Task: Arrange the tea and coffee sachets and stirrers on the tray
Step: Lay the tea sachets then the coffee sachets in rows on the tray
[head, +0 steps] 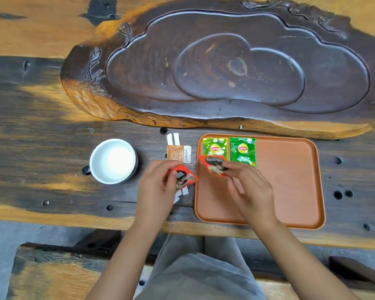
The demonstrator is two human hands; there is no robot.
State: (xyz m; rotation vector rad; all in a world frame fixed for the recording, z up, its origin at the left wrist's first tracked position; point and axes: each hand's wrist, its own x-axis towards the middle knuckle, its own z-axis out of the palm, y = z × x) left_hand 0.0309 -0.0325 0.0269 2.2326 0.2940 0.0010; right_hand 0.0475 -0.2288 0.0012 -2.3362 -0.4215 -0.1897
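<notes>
White cup [113,161] on the dark wooden table [41,131], near a big carved wooden slab [225,68] beyond.

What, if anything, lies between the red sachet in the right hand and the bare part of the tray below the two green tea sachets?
Nothing visible. The right hand holds a red sachet over the tray, overlapping the lower edge of the light green tea sachet. The tray surface below and right of it is bare.

Wood surface [41,131] w/ carved tea board [225,61], orange tray [290,180], white cup [113,161], brown sachet [178,153], white stirrers [173,139].
</notes>
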